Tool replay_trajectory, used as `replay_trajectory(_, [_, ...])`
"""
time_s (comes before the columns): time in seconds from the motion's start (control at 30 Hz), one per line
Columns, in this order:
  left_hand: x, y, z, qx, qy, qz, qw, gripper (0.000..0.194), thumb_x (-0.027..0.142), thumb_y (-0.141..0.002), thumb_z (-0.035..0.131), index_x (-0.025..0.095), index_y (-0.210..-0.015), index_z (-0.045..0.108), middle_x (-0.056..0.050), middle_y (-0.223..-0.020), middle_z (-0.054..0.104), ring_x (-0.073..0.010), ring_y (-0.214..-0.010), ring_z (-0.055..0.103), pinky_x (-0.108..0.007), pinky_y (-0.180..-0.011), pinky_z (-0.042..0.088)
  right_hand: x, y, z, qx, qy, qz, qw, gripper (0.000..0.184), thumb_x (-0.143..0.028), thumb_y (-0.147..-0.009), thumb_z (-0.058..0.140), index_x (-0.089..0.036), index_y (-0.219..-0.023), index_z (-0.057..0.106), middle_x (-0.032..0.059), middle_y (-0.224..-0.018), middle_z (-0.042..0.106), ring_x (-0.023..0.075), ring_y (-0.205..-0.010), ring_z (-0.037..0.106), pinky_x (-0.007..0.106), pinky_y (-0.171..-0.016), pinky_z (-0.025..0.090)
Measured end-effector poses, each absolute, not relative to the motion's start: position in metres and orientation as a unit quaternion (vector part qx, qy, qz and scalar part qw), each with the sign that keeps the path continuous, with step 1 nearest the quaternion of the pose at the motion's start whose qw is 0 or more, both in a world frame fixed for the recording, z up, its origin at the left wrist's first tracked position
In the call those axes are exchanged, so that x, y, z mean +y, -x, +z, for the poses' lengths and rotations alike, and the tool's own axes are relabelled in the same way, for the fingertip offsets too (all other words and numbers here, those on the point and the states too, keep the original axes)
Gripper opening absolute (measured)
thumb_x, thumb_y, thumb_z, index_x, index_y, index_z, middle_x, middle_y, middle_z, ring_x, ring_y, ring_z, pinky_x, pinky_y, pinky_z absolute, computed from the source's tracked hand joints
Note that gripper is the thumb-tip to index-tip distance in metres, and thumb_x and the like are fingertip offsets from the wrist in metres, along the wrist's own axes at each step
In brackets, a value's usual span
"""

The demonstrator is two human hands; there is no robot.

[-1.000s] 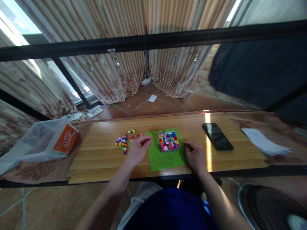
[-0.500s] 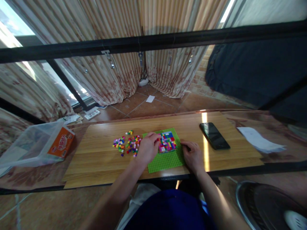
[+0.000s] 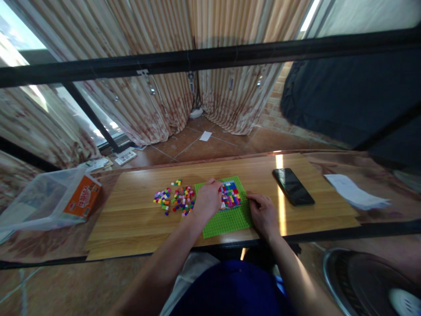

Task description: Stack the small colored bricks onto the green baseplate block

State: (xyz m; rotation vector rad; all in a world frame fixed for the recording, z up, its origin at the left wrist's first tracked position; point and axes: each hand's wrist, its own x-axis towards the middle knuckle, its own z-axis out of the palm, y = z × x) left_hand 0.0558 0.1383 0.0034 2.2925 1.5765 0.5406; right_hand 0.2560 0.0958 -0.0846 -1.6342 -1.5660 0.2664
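Note:
A green baseplate point(image 3: 226, 220) lies on the wooden board at the table's near edge. A block of small multicoloured bricks point(image 3: 232, 195) is built on its far half. My left hand point(image 3: 208, 199) rests on the plate's left part, fingers curled together against the left side of the brick block; what they pinch is hidden. My right hand point(image 3: 263, 211) lies at the plate's right edge with fingers bent, pressing on it. A pile of loose coloured bricks point(image 3: 177, 199) lies just left of the plate.
A black phone point(image 3: 292, 186) lies to the right on the board. White paper point(image 3: 355, 192) sits further right. A clear plastic bag with an orange box point(image 3: 82, 197) is at the far left. A round stool point(image 3: 365, 281) stands at lower right.
My left hand moved right from the loose brick pile onto the baseplate and against the brick block. My right hand stayed at the plate's right edge. The view shifted slightly.

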Motion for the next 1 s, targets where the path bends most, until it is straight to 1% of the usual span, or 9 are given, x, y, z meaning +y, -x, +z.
replay_trajectory(0.2, [0.139, -0.054, 0.004, 0.552, -0.797, 0.190, 0.156, 0.024, 0.011, -0.080, 0.054, 0.017, -0.101, 0.064, -0.005, -0.099, 0.063, -0.0167, -0.089, 0.060, -0.028, -0.084, 0.047, 0.096, -0.256, -0.085, -0.623, 0.651, 0.113, 0.419, 0.023, -0.024, -0.085, 0.048, -0.020, -0.087, 0.070, 0.0075, -0.089, 0.071, 0.0231, -0.088, 0.058, 0.038, -0.081, 0.046])
replay_trajectory(0.37, [0.138, -0.053, 0.001, 0.547, -0.783, 0.232, 0.185, 0.027, 0.007, -0.080, 0.049, 0.016, -0.101, 0.065, -0.005, -0.096, 0.064, -0.0159, -0.083, 0.061, -0.028, -0.080, 0.048, 0.096, -0.256, -0.084, -0.623, 0.654, 0.112, 0.414, 0.023, -0.024, -0.085, 0.048, -0.020, -0.087, 0.070, 0.0075, -0.089, 0.070, 0.0232, -0.088, 0.057, 0.039, -0.081, 0.046])
replay_trajectory(0.53, [0.133, -0.050, 0.000, 0.546, -0.762, 0.288, 0.195, 0.028, 0.004, -0.080, 0.048, 0.017, -0.098, 0.065, -0.005, -0.093, 0.065, -0.0167, -0.085, 0.062, -0.030, -0.082, 0.050, 0.095, -0.256, -0.084, -0.625, 0.654, 0.110, 0.412, 0.023, -0.025, -0.085, 0.047, -0.021, -0.086, 0.070, 0.0074, -0.090, 0.070, 0.0237, -0.089, 0.057, 0.039, -0.081, 0.046])
replay_trajectory(0.67, [0.126, -0.030, -0.005, 0.550, -0.737, 0.342, 0.193, 0.025, 0.007, -0.083, 0.049, 0.016, -0.100, 0.064, -0.006, -0.095, 0.066, -0.0170, -0.088, 0.062, -0.031, -0.083, 0.051, 0.095, -0.257, -0.084, -0.631, 0.647, 0.105, 0.416, 0.023, -0.024, -0.085, 0.047, -0.021, -0.087, 0.070, 0.0075, -0.091, 0.070, 0.0231, -0.089, 0.058, 0.039, -0.083, 0.045])
replay_trajectory(0.77, [0.119, -0.004, -0.012, 0.568, -0.723, 0.350, 0.180, 0.024, 0.009, -0.084, 0.049, 0.016, -0.102, 0.064, -0.006, -0.095, 0.066, -0.0172, -0.088, 0.062, -0.031, -0.081, 0.052, 0.095, -0.257, -0.083, -0.630, 0.651, 0.105, 0.410, 0.023, -0.025, -0.085, 0.048, -0.020, -0.088, 0.070, 0.0075, -0.091, 0.071, 0.0228, -0.088, 0.058, 0.038, -0.082, 0.045])
replay_trajectory(0.87, [0.113, 0.016, -0.015, 0.577, -0.728, 0.337, 0.154, 0.027, 0.010, -0.086, 0.046, 0.017, -0.106, 0.063, -0.007, -0.100, 0.064, -0.0179, -0.094, 0.061, -0.033, -0.085, 0.051, 0.095, -0.256, -0.082, -0.629, 0.652, 0.106, 0.410, 0.023, -0.025, -0.085, 0.048, -0.020, -0.087, 0.070, 0.0077, -0.089, 0.071, 0.0229, -0.088, 0.058, 0.038, -0.082, 0.045])
replay_trajectory(1.0, [0.106, 0.010, -0.013, 0.552, -0.767, 0.304, 0.119, 0.038, 0.012, -0.086, 0.048, 0.020, -0.122, 0.057, -0.008, -0.116, 0.058, -0.0204, -0.109, 0.055, -0.038, -0.097, 0.046, 0.094, -0.256, -0.080, -0.626, 0.652, 0.104, 0.414, 0.022, -0.027, -0.084, 0.049, -0.020, -0.085, 0.070, 0.0080, -0.088, 0.070, 0.0234, -0.086, 0.058, 0.039, -0.081, 0.045])
